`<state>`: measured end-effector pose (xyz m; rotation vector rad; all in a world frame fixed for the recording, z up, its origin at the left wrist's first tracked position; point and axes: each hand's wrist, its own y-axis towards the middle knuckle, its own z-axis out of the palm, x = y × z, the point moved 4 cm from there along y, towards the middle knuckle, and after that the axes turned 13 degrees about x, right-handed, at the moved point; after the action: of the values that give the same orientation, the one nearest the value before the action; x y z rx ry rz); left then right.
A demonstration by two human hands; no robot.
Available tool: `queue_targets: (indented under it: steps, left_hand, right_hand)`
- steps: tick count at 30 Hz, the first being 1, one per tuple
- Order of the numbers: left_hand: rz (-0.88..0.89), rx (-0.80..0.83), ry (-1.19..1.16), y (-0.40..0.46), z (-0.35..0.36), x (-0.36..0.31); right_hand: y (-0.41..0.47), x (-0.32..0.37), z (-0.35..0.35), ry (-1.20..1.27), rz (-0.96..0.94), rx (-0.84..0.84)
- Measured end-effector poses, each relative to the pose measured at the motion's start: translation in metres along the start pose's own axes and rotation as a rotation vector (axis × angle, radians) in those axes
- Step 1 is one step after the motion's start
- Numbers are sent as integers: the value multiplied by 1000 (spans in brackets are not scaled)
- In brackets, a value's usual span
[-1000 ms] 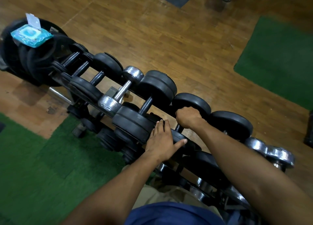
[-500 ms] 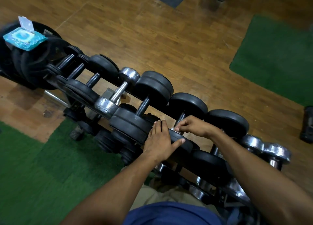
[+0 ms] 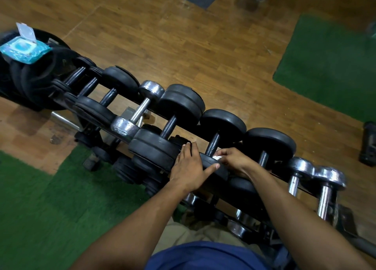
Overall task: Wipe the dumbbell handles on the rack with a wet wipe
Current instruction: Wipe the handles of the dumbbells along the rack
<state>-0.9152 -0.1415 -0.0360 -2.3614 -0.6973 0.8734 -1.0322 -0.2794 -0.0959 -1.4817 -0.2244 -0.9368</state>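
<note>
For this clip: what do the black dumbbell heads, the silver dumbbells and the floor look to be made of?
Black dumbbell heads: probably rubber-coated, matte and dull with no glare. Silver dumbbells: metal, likely chrome-plated, bright reflections with scuffed patches. Floor: wood or wood-look planks, visible seams and a slight sheen.

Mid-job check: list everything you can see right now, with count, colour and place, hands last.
rack: one, black, running diagonally from upper left to lower right
black dumbbells: several, on the rack's top tier
chrome dumbbells: one mid-rack, at least two at the right end
wet wipe pack: one, light blue, lid open, on black plates at far left
wet wipe: one, white, at the black handle under the right hand
green mats: two, lower left and upper right
wood floor: brown
left hand: flat on a black dumbbell head
right hand: grip pinching the wipe
</note>
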Motion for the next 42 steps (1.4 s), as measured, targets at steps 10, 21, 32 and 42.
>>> queue_targets:
  steps: [10, 21, 32, 42]
  left_hand:
    - [-5, 18, 7, -2, -1, -1]
    - [-12, 15, 6, -2, -2, -1]
    - [-4, 43, 23, -4, -4, -3]
    - [16, 55, 29, -4, -8, -1]
  right_hand:
    - [16, -1, 4, 354, 85, -166]
    - [-16, 26, 0, 7, 48, -164]
    - [-13, 44, 2, -439, -118, -631]
    - [-31, 38, 1, -692, -14, -467]
